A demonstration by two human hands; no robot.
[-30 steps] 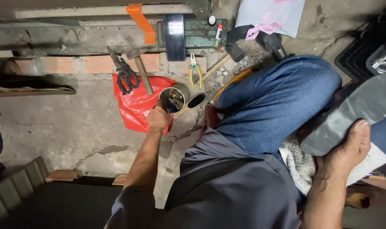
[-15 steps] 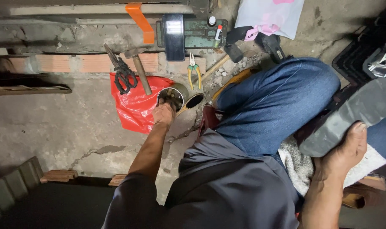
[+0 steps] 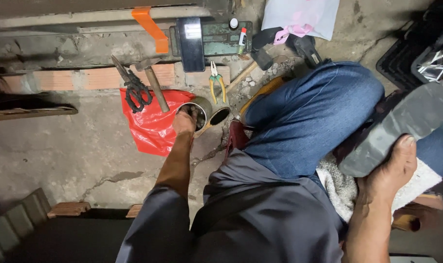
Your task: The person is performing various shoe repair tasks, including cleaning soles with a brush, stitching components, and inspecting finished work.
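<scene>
The left hand (image 3: 185, 122) is stretched forward and dipped into the open mouth of a metal tin (image 3: 198, 108), which stands upright on the concrete floor (image 3: 61, 156) at the edge of a red plastic bag (image 3: 151, 129). The fingers are hidden inside the tin, so whether they are closed on anything cannot be told; the tin's opening faces up, its axis vertical, directly under the fingertips. A round lid (image 3: 219, 116) lies just beside the tin on its right. The right hand (image 3: 394, 168) is kept well apart, clasped around the sole of a dark shoe (image 3: 394, 129) resting over a white cloth (image 3: 341, 187). Of the two, the left hand is by far the nearer to the tin. Scissors (image 3: 134, 90), a hammer (image 3: 153, 80) and pliers (image 3: 216, 80) lie just beyond.
</scene>
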